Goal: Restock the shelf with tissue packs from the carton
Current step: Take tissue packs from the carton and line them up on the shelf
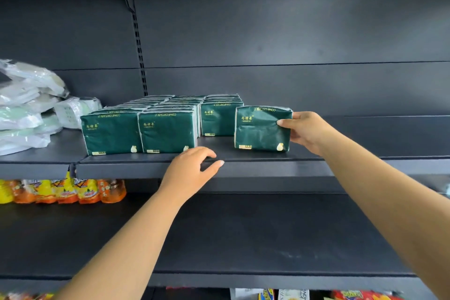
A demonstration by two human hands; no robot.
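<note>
1. Gripping a dark green tissue pack by its right edge with the right hand, thumb on the front face, pack standing upright on the shelf.
2. Hovering at the shelf's front lip, left hand loosely spread and holding nothing, thumb apart from the fingers.
3. Standing just left of the held pack, rows of matching green packs; nearest row set back, leaving a bare gap above the left hand.
4. Lying well left of both hands, pale plastic-wrapped bundles.
5. Hanging below the left hand's side, orange and yellow pouches.
</note>
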